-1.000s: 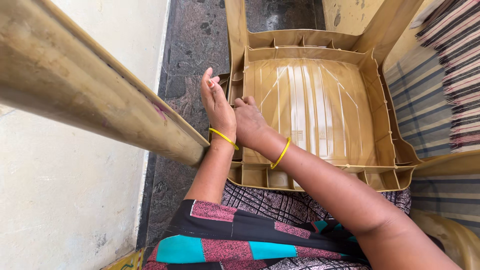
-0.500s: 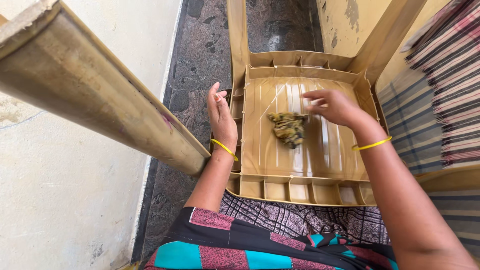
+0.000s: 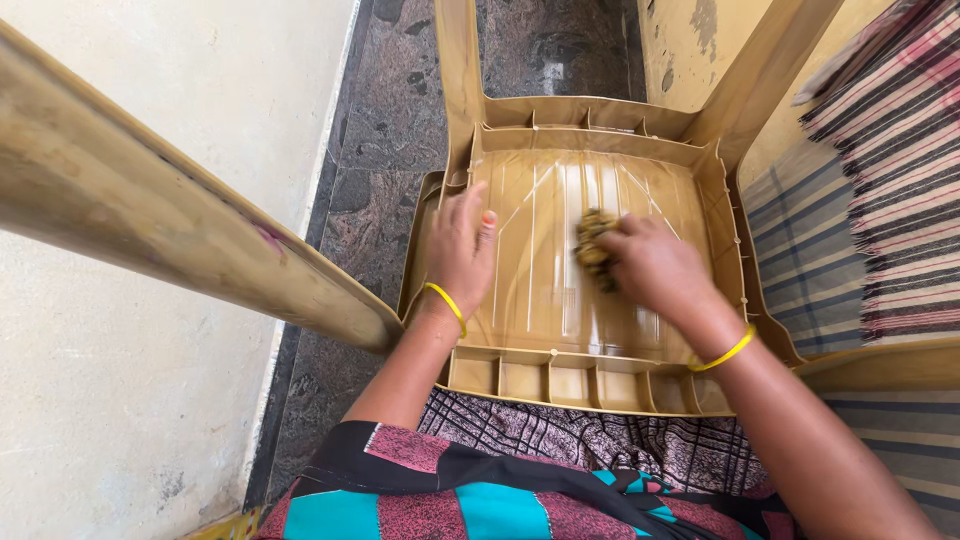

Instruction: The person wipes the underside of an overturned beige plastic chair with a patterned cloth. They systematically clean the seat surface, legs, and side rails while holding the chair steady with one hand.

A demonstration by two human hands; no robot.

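Now right hand (image 3: 650,270) clamps scrubber (image 3: 592,240) on chair underside (image 3: 540,300); left hand (image 3: 462,250) flat beside.

Bare ribbed chair underside (image 3: 540,300) between both hands lies open; chair leg (image 3: 180,230) blocks the left.

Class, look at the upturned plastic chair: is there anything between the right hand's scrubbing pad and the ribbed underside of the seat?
Nothing visible does. The right hand presses the scrubbing pad straight onto the ribbed underside of the upturned chair. The left hand rests flat at the left edge, clear of the pad.
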